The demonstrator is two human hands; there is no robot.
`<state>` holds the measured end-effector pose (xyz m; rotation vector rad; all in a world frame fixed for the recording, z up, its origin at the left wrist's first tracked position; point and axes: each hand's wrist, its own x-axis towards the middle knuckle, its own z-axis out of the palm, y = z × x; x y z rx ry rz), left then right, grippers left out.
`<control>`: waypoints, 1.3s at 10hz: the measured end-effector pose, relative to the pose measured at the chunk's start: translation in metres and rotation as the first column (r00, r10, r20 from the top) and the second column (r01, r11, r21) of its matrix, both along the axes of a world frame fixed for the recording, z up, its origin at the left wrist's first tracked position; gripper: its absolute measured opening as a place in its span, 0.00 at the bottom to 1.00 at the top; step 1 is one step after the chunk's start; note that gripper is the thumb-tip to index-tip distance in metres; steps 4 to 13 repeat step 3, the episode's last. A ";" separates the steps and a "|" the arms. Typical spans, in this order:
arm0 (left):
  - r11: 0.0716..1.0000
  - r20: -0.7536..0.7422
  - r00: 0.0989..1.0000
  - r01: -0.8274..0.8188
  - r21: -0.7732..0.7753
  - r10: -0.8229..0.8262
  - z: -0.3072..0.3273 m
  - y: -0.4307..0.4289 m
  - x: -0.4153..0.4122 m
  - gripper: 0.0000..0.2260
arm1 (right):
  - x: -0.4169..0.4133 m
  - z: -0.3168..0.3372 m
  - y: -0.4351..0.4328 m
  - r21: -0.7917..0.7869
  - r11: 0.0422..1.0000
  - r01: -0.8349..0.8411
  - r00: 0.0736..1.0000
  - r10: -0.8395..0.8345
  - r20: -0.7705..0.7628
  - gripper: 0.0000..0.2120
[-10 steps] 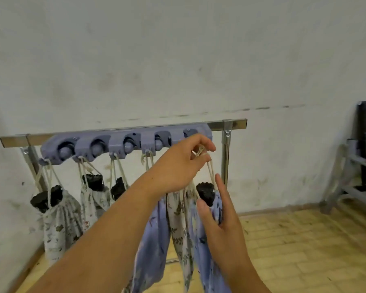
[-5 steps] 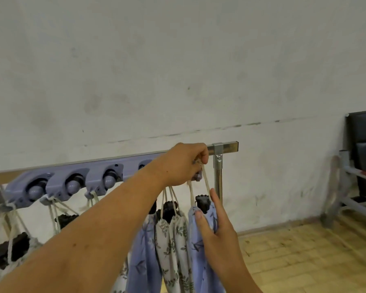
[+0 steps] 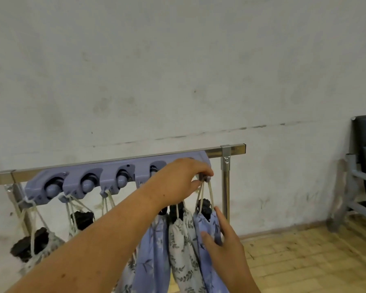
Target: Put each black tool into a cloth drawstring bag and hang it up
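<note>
The left hand (image 3: 182,180) is up at the right end of the lilac rack (image 3: 76,176), its fingertips (image 3: 197,183) pinching the drawstring (image 3: 201,193) where the loop meets the last hook (image 3: 206,178). Whether the loop is already seated on that hook cannot be told, since the knuckles cover the spot. From those fingertips the two strands of cord run straight down to the blue bag (image 3: 206,226), which hangs directly beneath them with its long axis close to vertical. The black tool (image 3: 204,206) pokes out of the bag's gathered mouth, just under the pinch.

The right hand (image 3: 224,244) grasps the bag's upper body from the side, thumb across the front and fingers (image 3: 220,217) behind, taking some of its weight (the cord looks only lightly taut).

The left hand is the nearer one to the hook, so the coming move seems to be its job: the loop has to sit just above and beyond its fingertips before either hand lets go. A white floral bag (image 3: 182,233) hangs touching the blue one, on the side away from the right fingers.
</note>
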<state>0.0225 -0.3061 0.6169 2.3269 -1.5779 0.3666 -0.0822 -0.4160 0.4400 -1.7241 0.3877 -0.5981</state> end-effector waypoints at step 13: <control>0.976 -0.187 0.982 -0.067 -0.205 0.028 -0.014 0.042 -0.028 0.14 | -0.011 0.026 0.034 -0.001 0.974 0.227 0.951 -0.222 0.214 0.13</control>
